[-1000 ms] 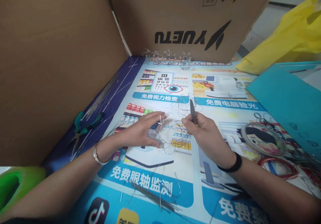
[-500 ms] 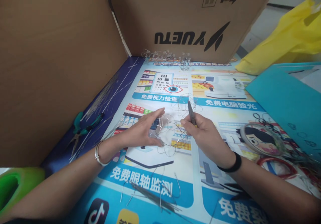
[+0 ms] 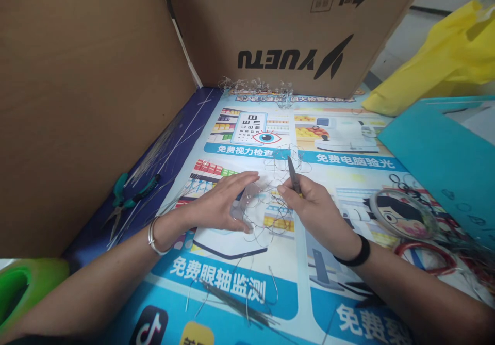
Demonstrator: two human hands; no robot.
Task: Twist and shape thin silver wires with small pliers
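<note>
My left hand (image 3: 222,201) is spread in a C shape on the poster-covered table, thumb and fingers apart. Between them and to the right lies a thin looped wire piece (image 3: 270,224); the fingertips border its left side, and contact is hard to make out. My right hand (image 3: 313,200) is closed round a slim dark pointed tool (image 3: 293,172), its tip directed away from me. The right thumb and fingertip are close to the wire loops. Just beyond the tool is another tangle of fine looped wire (image 3: 299,154).
Cut wires (image 3: 235,301) lie in front. Teal-handled pliers (image 3: 129,195) and straight wires (image 3: 150,154) are at left, beside a cardboard wall (image 3: 85,102). Finished-looking wire shapes (image 3: 255,84) line the back. Right are a clear round container (image 3: 404,213), red wire coil (image 3: 425,257) and yellow bag (image 3: 436,61).
My left hand has shifted slightly down and right, its fingers curving more around the wire piece. My right hand and the pointed tool have barely moved.
</note>
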